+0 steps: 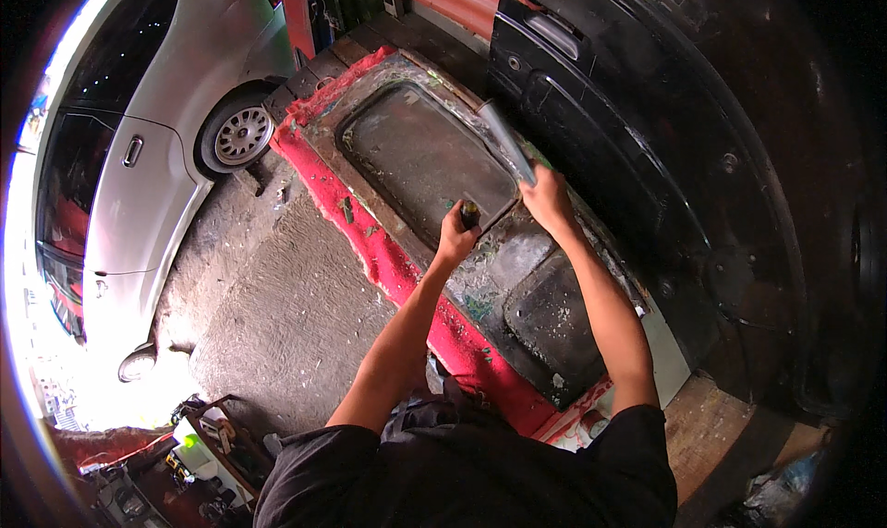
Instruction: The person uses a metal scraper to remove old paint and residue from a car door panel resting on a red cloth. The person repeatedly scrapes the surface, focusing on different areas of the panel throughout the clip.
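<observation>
A worn vehicle door panel point(519, 255) with a rounded window-shaped recess lies below my hands, its dark surface scraped and dotted with flakes. My left hand point(455, 235) is closed around a short dark handle point(470, 215) with a yellowish end, held at the recess's near edge. Whatever extends from that handle is hidden. My right hand point(547, 198) grips a long grey bar-like tool point(504, 138) near its lower end. The bar points up and to the left, over the panel's right border; its exact kind is unclear.
Red cloth point(319, 182) lies under the panel and along its left edge. A large black vehicle panel point(637, 140) stands close on the right. A silver car point(152, 149) is parked at the left. Tools and boxes point(208, 454) sit at lower left.
</observation>
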Demonstrator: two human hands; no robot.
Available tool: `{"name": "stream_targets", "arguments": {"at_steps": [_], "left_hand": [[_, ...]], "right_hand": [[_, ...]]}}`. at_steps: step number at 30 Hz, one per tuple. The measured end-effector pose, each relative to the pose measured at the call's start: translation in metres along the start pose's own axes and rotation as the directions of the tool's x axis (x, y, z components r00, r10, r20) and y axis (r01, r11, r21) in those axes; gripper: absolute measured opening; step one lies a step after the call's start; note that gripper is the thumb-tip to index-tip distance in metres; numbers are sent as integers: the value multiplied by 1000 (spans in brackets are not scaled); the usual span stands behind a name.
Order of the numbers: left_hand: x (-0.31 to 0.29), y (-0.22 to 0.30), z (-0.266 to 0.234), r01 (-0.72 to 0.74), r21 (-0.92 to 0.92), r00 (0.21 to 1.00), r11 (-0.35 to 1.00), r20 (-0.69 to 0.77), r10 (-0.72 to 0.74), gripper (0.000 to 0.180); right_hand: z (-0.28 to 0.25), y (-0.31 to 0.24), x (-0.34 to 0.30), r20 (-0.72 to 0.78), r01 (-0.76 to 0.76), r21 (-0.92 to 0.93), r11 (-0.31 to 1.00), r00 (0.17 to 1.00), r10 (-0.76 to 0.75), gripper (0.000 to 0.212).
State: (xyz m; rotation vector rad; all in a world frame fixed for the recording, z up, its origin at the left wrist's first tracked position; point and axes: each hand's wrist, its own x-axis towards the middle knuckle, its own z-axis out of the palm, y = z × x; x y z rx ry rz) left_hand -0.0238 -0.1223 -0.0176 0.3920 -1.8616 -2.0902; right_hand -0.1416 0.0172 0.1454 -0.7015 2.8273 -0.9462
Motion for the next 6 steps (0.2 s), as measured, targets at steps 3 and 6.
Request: {"name": "stream_targets", "arguments": {"at_steps": [3, 6], "left_hand": [[-4, 1, 1, 9, 49, 1000, 999, 11, -9, 48], [-7, 7, -1, 113, -15, 993, 993, 27, -113, 49]], "right_hand": [[14, 4, -10, 4, -111, 37, 993, 994, 111, 21], [26, 20, -27, 485, 153, -270, 951, 874, -2, 40]]}}
